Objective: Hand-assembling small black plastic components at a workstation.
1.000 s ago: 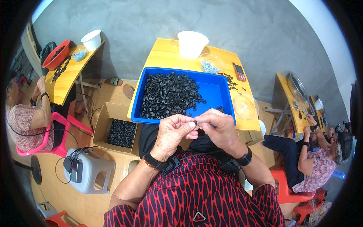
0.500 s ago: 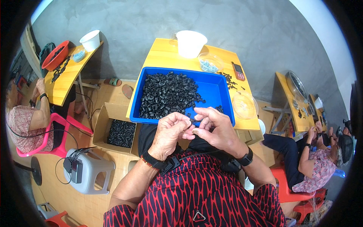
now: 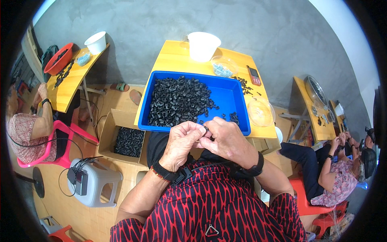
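My left hand (image 3: 182,141) and my right hand (image 3: 226,139) meet just in front of the near edge of a blue tray (image 3: 146,105). Between their fingertips is a small black plastic part (image 3: 207,129), mostly covered by the fingers. Both hands are closed on it, thumbs and forefingers pinched together. In the tray lies a heap of small black plastic pieces (image 3: 177,101), piled to the left, with a few loose ones toward the right.
The tray rests on a yellow table (image 3: 171,56) with a white bucket (image 3: 203,46), a clear bowl of small metal pieces (image 3: 223,69), a clear lid (image 3: 261,112) and a red phone (image 3: 254,76). A cardboard box of black parts (image 3: 105,139) sits on the floor. People work at both sides.
My right hand has turned inward, its fingers closing over the small part against my left fingertips. The left hand has barely moved.
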The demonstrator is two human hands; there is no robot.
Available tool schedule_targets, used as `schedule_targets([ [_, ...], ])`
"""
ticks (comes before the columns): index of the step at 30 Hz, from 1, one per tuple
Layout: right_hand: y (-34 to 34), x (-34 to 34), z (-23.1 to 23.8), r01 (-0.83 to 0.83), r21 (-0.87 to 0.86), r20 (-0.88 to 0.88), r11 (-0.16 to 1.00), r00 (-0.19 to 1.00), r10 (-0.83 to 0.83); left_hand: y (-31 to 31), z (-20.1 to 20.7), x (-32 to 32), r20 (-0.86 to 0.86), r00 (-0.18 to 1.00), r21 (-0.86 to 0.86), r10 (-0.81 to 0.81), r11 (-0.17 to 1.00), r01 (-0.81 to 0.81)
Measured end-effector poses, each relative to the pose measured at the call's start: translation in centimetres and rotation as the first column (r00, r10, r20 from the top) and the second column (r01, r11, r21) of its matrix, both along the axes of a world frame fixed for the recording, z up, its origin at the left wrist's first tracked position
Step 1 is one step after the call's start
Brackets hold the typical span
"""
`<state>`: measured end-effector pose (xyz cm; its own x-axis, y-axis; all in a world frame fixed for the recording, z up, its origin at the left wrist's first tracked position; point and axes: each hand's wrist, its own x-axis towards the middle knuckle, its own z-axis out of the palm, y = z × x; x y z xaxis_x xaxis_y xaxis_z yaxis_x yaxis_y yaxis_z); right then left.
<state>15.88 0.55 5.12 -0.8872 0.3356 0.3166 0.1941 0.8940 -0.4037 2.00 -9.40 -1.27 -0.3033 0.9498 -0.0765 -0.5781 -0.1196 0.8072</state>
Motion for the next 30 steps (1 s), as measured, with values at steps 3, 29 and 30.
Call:
schedule_targets([
  [3, 0.1, 0.1, -0.5, 0.008, -0.015, -0.018, 1.000, 1.000, -0.008, 0.0, -0.2, 0.0, -0.001, 1.000, 0.008, -0.015, 1.000, 0.015],
  [29, -0.4, 0.0, -1.4, -0.051, 0.156, -0.123, 0.986, 0.990, 0.070, -0.1, -0.3, 1.2, -0.321, 0.920, 0.080, 0.226, 0.974, -0.212],
  [30, -0.4, 0.0, -1.5, -0.052, 0.167, -0.126, 0.985, 0.989, 0.073, -0.2, -0.4, 1.2, -0.323, 0.919, 0.079, 0.226, 0.974, -0.212],
])
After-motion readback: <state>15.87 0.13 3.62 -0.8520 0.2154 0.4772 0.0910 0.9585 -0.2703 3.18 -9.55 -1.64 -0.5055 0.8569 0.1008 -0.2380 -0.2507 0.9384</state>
